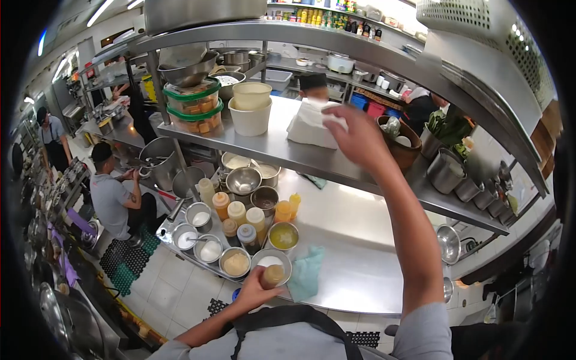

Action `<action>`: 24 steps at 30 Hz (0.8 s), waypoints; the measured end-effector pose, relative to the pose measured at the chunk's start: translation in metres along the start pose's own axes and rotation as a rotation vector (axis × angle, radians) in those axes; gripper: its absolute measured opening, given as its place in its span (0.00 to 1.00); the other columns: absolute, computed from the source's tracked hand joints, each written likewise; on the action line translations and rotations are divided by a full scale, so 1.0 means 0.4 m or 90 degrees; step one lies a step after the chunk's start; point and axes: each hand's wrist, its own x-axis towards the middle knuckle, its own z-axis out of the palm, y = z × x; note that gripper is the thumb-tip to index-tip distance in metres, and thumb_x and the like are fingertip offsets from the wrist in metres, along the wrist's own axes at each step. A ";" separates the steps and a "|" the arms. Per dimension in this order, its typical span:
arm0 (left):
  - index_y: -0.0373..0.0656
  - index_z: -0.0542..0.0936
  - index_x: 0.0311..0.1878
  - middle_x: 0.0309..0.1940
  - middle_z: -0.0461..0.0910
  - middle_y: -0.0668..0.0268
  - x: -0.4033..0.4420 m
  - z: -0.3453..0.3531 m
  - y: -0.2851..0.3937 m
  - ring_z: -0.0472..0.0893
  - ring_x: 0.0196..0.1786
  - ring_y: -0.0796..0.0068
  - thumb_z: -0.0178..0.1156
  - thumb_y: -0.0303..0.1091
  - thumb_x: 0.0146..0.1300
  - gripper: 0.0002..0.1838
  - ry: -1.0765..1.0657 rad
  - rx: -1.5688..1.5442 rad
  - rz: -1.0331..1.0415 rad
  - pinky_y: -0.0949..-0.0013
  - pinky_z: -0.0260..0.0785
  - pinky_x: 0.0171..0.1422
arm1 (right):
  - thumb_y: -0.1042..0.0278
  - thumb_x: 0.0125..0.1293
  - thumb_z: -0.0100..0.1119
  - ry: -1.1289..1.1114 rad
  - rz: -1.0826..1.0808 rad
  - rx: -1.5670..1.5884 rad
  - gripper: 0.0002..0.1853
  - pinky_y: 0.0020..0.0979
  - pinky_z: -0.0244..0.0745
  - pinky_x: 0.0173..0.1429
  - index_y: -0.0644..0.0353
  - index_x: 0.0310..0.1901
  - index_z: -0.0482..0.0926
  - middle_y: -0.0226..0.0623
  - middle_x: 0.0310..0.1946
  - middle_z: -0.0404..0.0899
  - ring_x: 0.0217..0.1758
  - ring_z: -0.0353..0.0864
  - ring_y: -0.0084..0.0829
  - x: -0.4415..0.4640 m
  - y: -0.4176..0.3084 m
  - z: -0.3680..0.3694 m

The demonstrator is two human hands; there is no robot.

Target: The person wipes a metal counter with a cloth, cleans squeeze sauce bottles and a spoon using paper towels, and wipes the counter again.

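Note:
My left hand (pixel 260 289), low at the counter's front edge, is wrapped round a small tan bottle (pixel 274 275). The bottle is just in front of a steel bowl of white contents (pixel 271 259) and covers part of it. My right hand (pixel 358 137) is raised over the shelf, slightly blurred, thumb and forefinger apart. It is beside a stack of white paper or cloth (pixel 312 125); whether the fingertips touch it I cannot tell. Close to my left hand are a tub of beige paste (pixel 234 263) and a crumpled teal cloth (pixel 307 273).
Several squeeze bottles (pixel 237 213) and a bowl of yellow-green liquid (pixel 283 236) crowd the counter's left half. The steel shelf (pixel 360 165) crosses above, holding white tubs (pixel 251 117) and green-lidded boxes (pixel 193 105). A co-worker (pixel 114 192) crouches at left; others stand farther off.

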 end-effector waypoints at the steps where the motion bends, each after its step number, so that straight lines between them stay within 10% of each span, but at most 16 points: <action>1: 0.34 0.74 0.59 0.53 0.82 0.56 -0.015 -0.015 -0.035 0.82 0.57 0.67 0.84 0.42 0.51 0.38 0.028 -0.027 -0.006 0.62 0.75 0.64 | 0.57 0.73 0.63 -0.007 0.031 -0.040 0.17 0.42 0.79 0.56 0.56 0.56 0.85 0.49 0.49 0.87 0.52 0.87 0.47 0.065 0.019 0.022; 10: 0.37 0.72 0.60 0.53 0.81 0.61 -0.127 -0.085 -0.099 0.81 0.56 0.72 0.84 0.35 0.52 0.38 0.225 -0.191 -0.047 0.65 0.74 0.63 | 0.60 0.65 0.64 0.067 0.130 -0.149 0.09 0.44 0.83 0.54 0.52 0.32 0.89 0.43 0.39 0.90 0.45 0.90 0.48 0.209 0.247 0.255; 24: 0.35 0.69 0.64 0.56 0.81 0.58 -0.114 -0.029 -0.071 0.82 0.59 0.68 0.84 0.34 0.52 0.41 0.181 -0.193 -0.064 0.63 0.75 0.65 | 0.62 0.64 0.67 0.205 0.118 -0.027 0.09 0.41 0.82 0.54 0.57 0.40 0.90 0.48 0.41 0.89 0.47 0.88 0.49 0.147 0.195 0.221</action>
